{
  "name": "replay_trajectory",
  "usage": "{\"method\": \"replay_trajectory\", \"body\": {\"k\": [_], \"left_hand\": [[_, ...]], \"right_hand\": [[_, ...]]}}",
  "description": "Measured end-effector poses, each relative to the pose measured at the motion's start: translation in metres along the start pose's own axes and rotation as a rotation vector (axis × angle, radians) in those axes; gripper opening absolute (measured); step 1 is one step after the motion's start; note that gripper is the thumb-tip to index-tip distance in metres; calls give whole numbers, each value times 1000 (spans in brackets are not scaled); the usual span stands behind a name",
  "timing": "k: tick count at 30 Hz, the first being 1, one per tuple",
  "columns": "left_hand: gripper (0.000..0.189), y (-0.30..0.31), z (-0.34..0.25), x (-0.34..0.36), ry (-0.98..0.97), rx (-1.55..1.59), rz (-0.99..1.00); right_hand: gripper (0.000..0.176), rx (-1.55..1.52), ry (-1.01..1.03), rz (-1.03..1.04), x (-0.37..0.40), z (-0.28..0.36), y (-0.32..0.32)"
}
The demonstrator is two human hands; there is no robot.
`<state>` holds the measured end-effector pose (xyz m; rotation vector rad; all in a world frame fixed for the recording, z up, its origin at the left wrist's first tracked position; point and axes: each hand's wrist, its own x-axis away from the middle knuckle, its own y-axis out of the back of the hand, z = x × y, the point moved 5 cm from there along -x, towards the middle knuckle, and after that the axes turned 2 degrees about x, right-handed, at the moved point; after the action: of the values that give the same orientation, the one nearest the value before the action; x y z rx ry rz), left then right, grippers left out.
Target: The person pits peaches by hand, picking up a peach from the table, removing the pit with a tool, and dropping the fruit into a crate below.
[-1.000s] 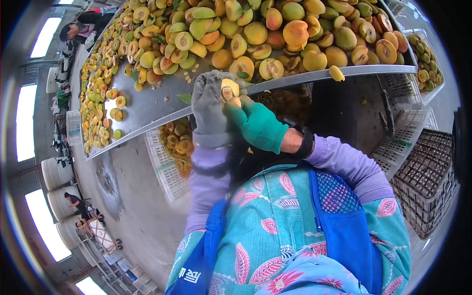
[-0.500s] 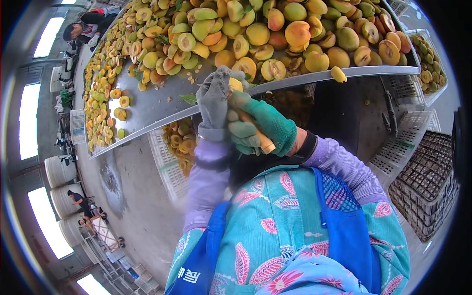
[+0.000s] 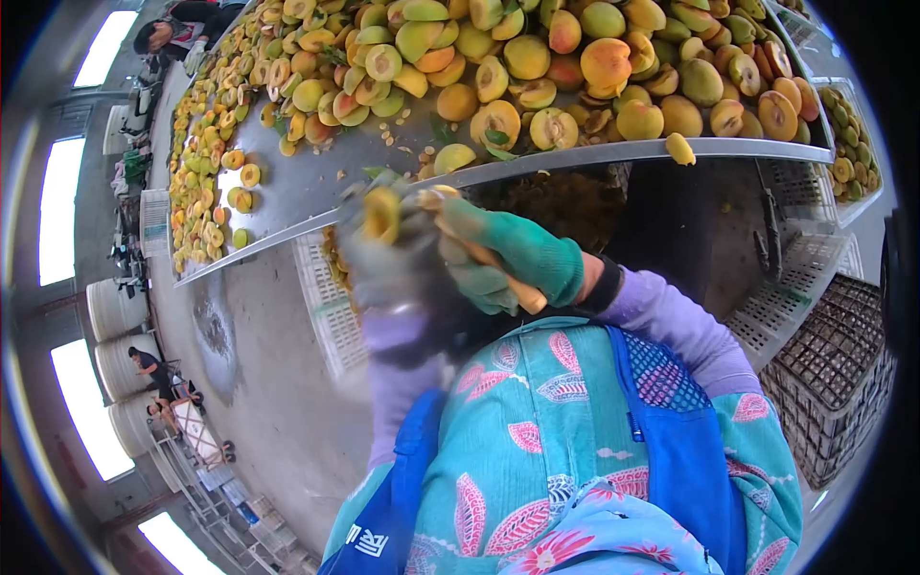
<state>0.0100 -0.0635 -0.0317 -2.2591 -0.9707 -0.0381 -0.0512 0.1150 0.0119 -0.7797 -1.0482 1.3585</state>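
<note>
My left hand, in a grey glove and smeared by motion, hangs just in front of the metal table's rim. An apricot half shows in its fingers, hollow side facing up. Close beside it on the right, my right hand wears a green glove and is closed round a slim tool with a wooden handle. The tool's far end points toward the left hand; its tip is too blurred to make out. Another apricot half lies at the table's edge just above the hands.
Whole and halved apricots cover much of the metal table. Below it stands a white crate with fruit. Dark crates are stacked at right. A co-worker bends at the table's far left.
My left hand has swung left and slightly down, away from the tool, and the apricot half now shows in it. My right hand stays closed on the tool, nearly in place.
</note>
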Motion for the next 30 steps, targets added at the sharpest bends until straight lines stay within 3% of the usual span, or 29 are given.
{"method": "replay_trajectory", "body": {"k": [1, 4, 5, 6, 8, 9, 10, 12, 14, 16, 18, 19, 21, 23, 26, 30], "left_hand": [[35, 14, -19, 16, 117, 127, 31], [27, 27, -65, 20, -180, -1579, -342], [27, -9, -56, 13, -195, -1316, -308], [29, -48, -46, 0, -485, -1446, -54], [34, -112, -13, -24, -640, -1646, 253], [38, -136, 8, -39, -500, -1745, 297], [44, -146, 34, -54, -223, -1960, 412], [49, -147, 62, -79, -365, -2035, 552], [46, -146, 44, -65, -744, -1835, 749], [42, -143, 28, -50, -638, -1454, 678], [36, -122, 26, -36, -107, -887, 299], [26, -111, 26, -32, -170, -850, 278], [24, -114, 30, -12, -197, -541, 249], [21, -108, 38, -11, -73, -279, 241], [28, -105, 38, -11, -290, -573, 330], [27, -114, 31, -6, -323, -603, 280]], "right_hand": [[39, -39, -117, -132, 6, -2, 13], [39, -161, -91, -452, 19, -28, 83], [39, -111, -71, -518, 24, -19, 76], [39, -60, -54, -588, 32, -5, 60], [39, 16, 21, -697, 43, 8, 56], [40, 40, 82, -734, 46, 14, 63], [41, 60, 143, -771, 51, 20, 67], [40, 242, 273, -840, 58, 38, 62], [40, 452, 369, -856, 55, 37, 73], [43, 986, 638, -932, 43, 46, 78], [45, 1179, 534, -913, 38, 52, 56], [46, 1198, 449, -852, 36, 57, 42], [46, 1301, 462, -900, 28, 55, 44], [46, 1342, 434, -925, 29, 54, 46], [46, 1286, 391, -907, 34, 52, 45], [49, 1240, 443, -912, 28, 48, 47]]}}
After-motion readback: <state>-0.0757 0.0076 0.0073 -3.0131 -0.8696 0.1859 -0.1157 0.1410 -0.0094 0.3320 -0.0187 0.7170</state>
